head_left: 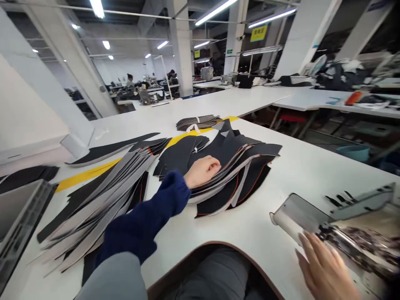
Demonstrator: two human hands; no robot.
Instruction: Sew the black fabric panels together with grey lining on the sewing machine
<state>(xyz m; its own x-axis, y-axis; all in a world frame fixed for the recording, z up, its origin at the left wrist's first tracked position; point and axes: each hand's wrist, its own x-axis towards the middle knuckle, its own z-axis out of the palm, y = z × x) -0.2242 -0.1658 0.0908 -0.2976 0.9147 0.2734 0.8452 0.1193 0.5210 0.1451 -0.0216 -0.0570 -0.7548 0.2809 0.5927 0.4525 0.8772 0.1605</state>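
My left hand point(203, 171), at the end of a dark blue sleeve, rests over a fanned pile of dark fabric pieces point(246, 179) with grey edges and orange stitching. Its fingers are curled in, and whatever may be between them is hidden. Lower right, my right hand point(325, 266) lies with fingers stretched out beside the metal plate point(300, 214) of a sewing machine point(359, 241); no held thing shows there. Left of my left arm spreads another bundle of long dark and grey strips point(103, 200).
Yellow strips point(87, 175) cross the white table point(250, 233) beneath the fabric. A tied stack of pieces point(198, 122) sits farther back. A grey crate point(25, 221) stands at the left edge. The table has a curved cut-out at my lap. People work at distant machines.
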